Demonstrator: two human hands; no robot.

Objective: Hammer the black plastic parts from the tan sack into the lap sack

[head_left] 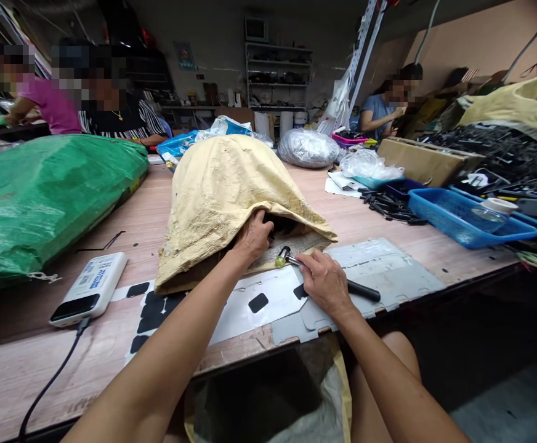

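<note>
A large tan sack (226,184) lies on the table with its mouth facing me. My left hand (255,237) is at that opening, its fingers bent at the edge and partly inside; what they hold, if anything, is hidden. Just right of it, my right hand (324,280) is closed around a small hammer (363,290) with a black handle and a yellowish, clear-tipped head. Under that hand are a grey board (388,271) and a white sheet (236,317) bearing black rounded pads (258,302).
A green sack (51,197) fills the left side, near a white power bank (90,289) with a cable. Blue trays (467,215) and piles of black parts (494,151) stand at the right. Several people sit beyond the table.
</note>
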